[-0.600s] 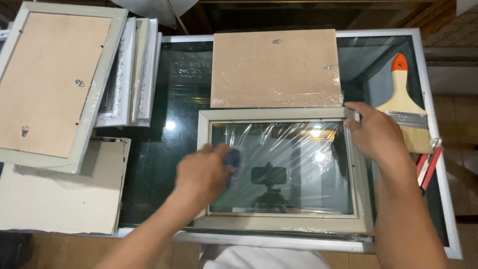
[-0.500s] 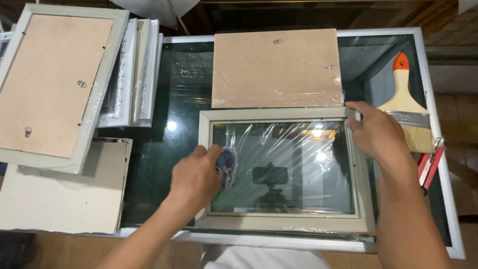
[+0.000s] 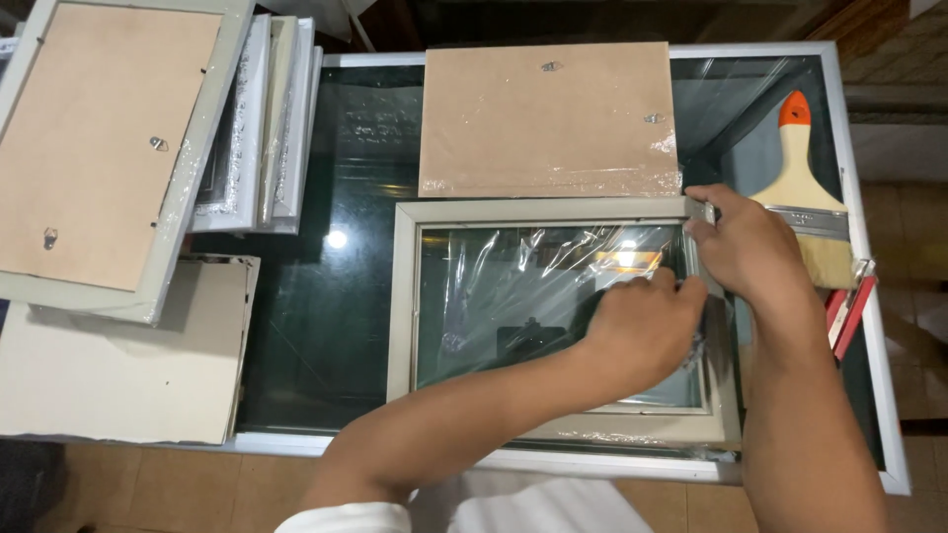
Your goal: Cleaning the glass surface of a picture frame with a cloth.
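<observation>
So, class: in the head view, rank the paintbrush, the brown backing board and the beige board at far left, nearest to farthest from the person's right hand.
From the right hand:
1. Paintbrush, just to its right.
2. Brown backing board, above-left.
3. Beige board, far left edge.

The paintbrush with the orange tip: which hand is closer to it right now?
Right. The right hand grips the picture frame's top right corner, just beside the paintbrush. The left hand lies farther in, on the frame's glass.
</observation>
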